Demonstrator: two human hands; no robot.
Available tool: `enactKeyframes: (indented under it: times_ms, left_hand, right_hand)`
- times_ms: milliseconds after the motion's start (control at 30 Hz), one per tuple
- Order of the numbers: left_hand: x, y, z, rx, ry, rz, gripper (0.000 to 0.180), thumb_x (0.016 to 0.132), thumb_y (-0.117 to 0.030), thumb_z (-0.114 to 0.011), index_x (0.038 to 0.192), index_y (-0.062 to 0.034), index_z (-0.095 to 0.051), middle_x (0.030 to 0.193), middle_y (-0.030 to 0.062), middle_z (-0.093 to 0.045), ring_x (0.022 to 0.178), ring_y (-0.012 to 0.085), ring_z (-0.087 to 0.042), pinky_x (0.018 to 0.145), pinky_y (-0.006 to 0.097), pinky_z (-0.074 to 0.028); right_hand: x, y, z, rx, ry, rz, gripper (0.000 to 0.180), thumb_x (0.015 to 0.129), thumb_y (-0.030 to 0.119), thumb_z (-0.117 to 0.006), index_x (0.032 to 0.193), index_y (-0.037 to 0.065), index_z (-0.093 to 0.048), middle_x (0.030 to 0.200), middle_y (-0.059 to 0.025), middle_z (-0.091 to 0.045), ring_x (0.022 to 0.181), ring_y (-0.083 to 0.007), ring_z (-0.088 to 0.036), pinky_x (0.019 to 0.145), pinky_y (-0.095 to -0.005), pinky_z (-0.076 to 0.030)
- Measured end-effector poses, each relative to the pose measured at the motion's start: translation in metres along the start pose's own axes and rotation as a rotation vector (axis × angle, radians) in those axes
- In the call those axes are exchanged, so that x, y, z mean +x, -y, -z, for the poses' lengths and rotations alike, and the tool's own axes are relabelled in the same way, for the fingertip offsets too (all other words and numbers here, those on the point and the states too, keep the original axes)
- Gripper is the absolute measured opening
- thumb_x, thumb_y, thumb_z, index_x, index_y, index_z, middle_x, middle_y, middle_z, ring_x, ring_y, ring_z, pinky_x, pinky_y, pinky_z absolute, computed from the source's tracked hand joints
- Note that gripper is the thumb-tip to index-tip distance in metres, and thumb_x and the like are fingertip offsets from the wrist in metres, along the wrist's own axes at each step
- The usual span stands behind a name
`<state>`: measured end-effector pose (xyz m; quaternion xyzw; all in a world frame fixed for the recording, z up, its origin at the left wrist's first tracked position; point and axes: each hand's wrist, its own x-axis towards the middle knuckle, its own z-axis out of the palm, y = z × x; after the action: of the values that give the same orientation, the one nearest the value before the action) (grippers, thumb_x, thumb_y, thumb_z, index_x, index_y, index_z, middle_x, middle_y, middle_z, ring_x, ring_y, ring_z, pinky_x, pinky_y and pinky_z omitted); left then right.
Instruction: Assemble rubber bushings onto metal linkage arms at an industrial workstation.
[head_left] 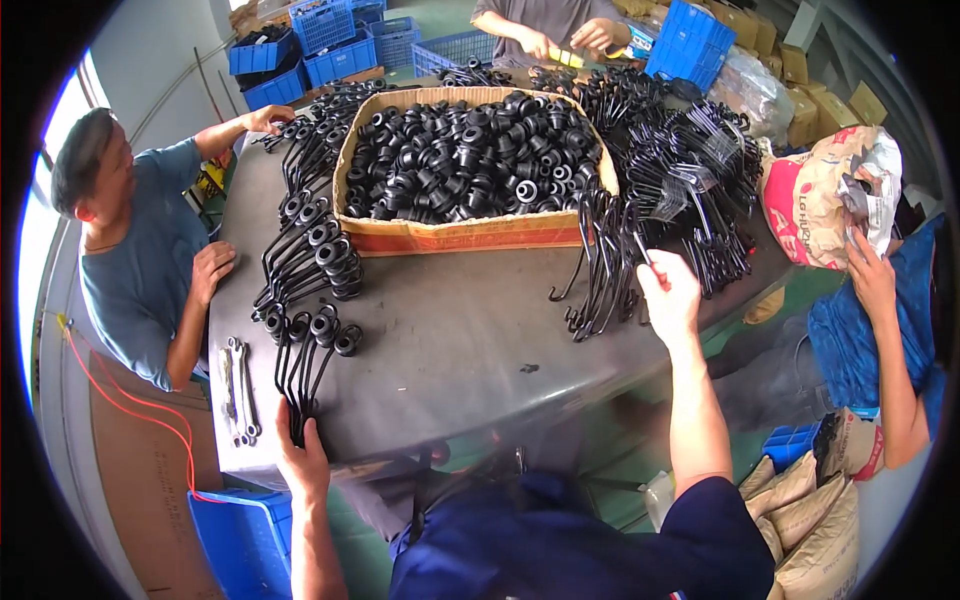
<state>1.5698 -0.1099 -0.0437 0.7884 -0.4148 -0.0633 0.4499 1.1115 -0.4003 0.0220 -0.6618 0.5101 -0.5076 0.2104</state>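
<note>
My left hand (303, 455) is closed round the near ends of several black bent rods (297, 375). Each of these rods carries a black rubber bushing (324, 325) at its far end. At the right, my right hand (670, 295) pinches a bent rod at the edge of a bunch of bare hooked rods (600, 265). Its fingertips partly hide that rod. Between and beyond my hands stands an open cardboard box (470, 238) heaped with loose black bushings (460, 150). More rods with bushings (315, 250) lie in rows along the box's left side.
Metal wrenches (240, 395) lie at the table's left edge. A big tangle of black rods (690, 160) covers the far right. Co-workers sit left, across and right; the right one touches a paper sack (820, 195). A blue crate (240, 540) stands below the near left corner.
</note>
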Motion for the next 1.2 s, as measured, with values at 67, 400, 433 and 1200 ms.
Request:
enactKeyframes:
  times_ms: [67,400,433,1200]
  left_hand:
    - [0.0,-0.003,-0.001,0.032,-0.012,-0.019,0.052,0.092,-0.006,-0.062,0.141,0.0007,-0.047,0.135,0.0218,-0.057,0.125,0.0329,-0.055,0.107,0.039,-0.041]
    - [0.011,-0.091,-0.018,-0.248,0.029,-0.312,0.069,0.083,0.004,-0.069,0.144,-0.0004,-0.038,0.141,0.0197,-0.048,0.127,0.0308,-0.053,0.101,0.04,-0.048]
    - [0.02,-0.129,-0.029,-0.465,0.185,-0.222,0.064,0.09,0.004,-0.06,0.147,-0.0024,-0.033,0.14,0.0178,-0.049,0.128,0.0282,-0.052,0.104,0.04,-0.044]
    - [0.045,-0.181,-0.085,-0.58,0.261,-0.611,0.012,0.088,-0.003,-0.069,0.092,-0.0048,-0.058,0.076,0.0091,-0.062,0.062,0.0273,-0.059,0.055,0.035,-0.048]
  right_hand:
    - [-0.002,0.013,0.01,0.13,-0.022,-0.003,0.026,0.088,0.0,-0.07,0.113,0.001,-0.064,0.082,0.0021,-0.061,0.07,-0.0031,-0.053,0.062,-0.0186,-0.046]
    - [-0.06,0.102,-0.044,0.354,0.401,-0.083,0.025,0.081,0.001,-0.078,0.103,0.002,-0.067,0.088,0.0004,-0.067,0.077,-0.0052,-0.06,0.071,-0.0218,-0.052]
    - [-0.067,0.111,-0.06,0.326,0.435,-0.005,0.027,0.081,0.003,-0.079,0.105,0.003,-0.068,0.089,-0.0016,-0.069,0.078,-0.0055,-0.061,0.07,-0.022,-0.052]
    - [0.171,0.1,-0.223,-0.312,0.202,0.112,0.031,0.076,0.031,-0.08,0.081,0.004,-0.067,0.08,-0.0143,-0.07,0.077,-0.0257,-0.069,0.074,-0.0371,-0.054]
